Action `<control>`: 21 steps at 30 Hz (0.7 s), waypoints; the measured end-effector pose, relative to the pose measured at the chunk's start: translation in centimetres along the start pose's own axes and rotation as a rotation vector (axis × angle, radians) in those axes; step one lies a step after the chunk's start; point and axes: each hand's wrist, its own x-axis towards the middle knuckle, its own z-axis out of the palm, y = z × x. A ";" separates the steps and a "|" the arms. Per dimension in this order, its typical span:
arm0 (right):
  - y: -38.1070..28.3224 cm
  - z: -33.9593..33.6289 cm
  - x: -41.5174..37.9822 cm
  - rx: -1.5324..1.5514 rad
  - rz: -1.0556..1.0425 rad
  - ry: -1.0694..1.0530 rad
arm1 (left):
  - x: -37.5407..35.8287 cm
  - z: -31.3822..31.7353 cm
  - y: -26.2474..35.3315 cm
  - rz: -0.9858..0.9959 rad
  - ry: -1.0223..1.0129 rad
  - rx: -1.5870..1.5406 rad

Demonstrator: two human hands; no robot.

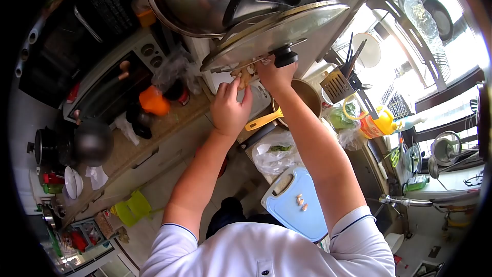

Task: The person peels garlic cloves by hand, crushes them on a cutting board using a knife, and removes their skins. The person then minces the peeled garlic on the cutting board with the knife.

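Note:
Both my arms reach up toward a shelf area below a large glass lid [287,23] with a black knob. Between the fingers of my left hand [230,103] is a piece of ginger [245,78]. Just right of it, my right hand [277,74] is bent inward beneath the lid's knob; its fingertips are partly hidden, and what they hold cannot be made out. Below my right forearm a pan [306,97] and a yellow-handled utensil [264,120] sit on the counter. Several small pale pieces lie on a blue cutting board [302,220] near my body.
Large metal pots [189,0] stand at the top. A toaster oven [118,72] and an orange item [154,100] occupy the left counter. On the right are a utensil holder [348,79], a yellow bottle [379,123], a plastic bag [274,156] and a faucet [410,201].

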 end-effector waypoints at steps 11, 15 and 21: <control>1.4 0.8 0.2 0.149 0.135 -0.045 | -0.2 0.1 0.2 -0.077 -0.032 -0.042; 1.2 -2.9 -0.5 0.234 0.165 -0.065 | 0.2 0.1 0.2 -0.077 -0.046 -0.051; 1.3 -15.5 -9.9 0.401 0.181 -0.166 | -0.5 -3.7 1.4 -0.019 -0.023 -0.050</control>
